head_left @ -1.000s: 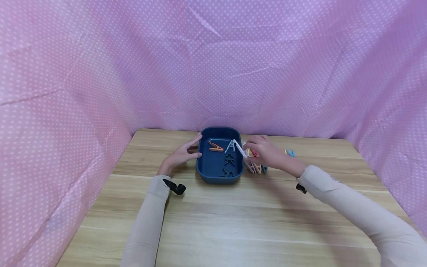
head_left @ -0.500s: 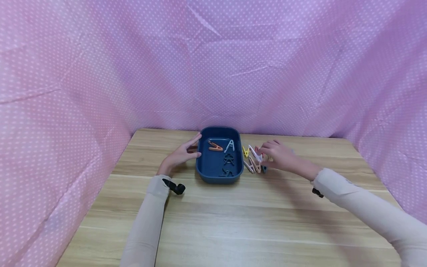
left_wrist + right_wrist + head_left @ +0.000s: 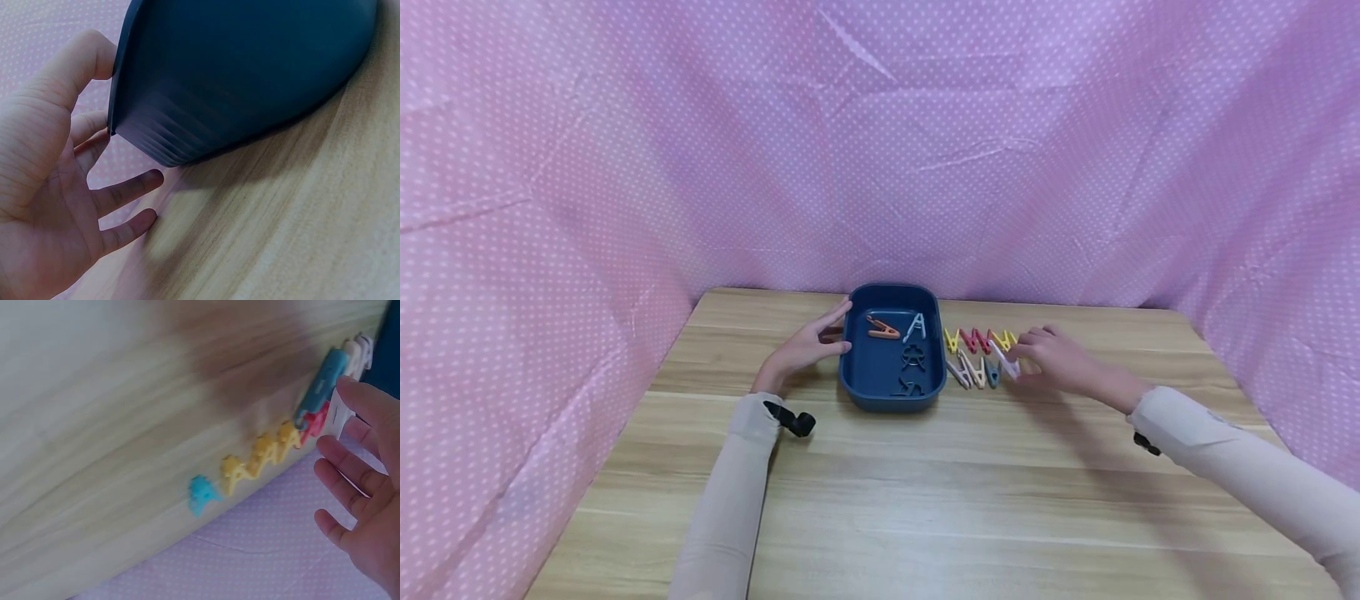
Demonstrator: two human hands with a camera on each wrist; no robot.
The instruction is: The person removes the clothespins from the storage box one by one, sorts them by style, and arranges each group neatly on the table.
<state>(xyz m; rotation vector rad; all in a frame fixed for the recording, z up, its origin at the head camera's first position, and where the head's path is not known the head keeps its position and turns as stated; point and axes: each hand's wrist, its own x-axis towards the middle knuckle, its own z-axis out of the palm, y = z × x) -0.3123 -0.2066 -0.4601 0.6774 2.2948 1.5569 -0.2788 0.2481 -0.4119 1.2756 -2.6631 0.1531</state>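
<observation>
A dark blue plastic bin [image 3: 891, 403] stands on the table. My left hand [image 3: 801, 354] rests at its left side, thumb and fingers spread and fairly straight, touching the rim [image 3: 117, 81] in the left wrist view. My right hand [image 3: 1054, 360] pinches a white clothespin [image 3: 1004, 361] between thumb and fingers, close over the right end of the clothespin rows. In the right wrist view the same white clothespin [image 3: 340, 415] is partly hidden by the thumb. Under and beside it lie a grey-blue clothespin [image 3: 992, 372], red clothespins [image 3: 977, 340] and a yellow clothespin [image 3: 1002, 340].
Inside the bin are an orange clothespin [image 3: 883, 328], a pale blue clothespin [image 3: 915, 327] and dark shapes [image 3: 913, 357]. A cream clothespin [image 3: 976, 371] and a pale pinkish clothespin [image 3: 959, 372] lie beside the bin. A light blue clothespin [image 3: 201, 494] lies farther right. Pink dotted cloth [image 3: 880, 167] hangs behind.
My right hand has moved right, away from the bin's right rim, carrying the white clothespin along over the clothespin rows. The left hand stays at the bin.
</observation>
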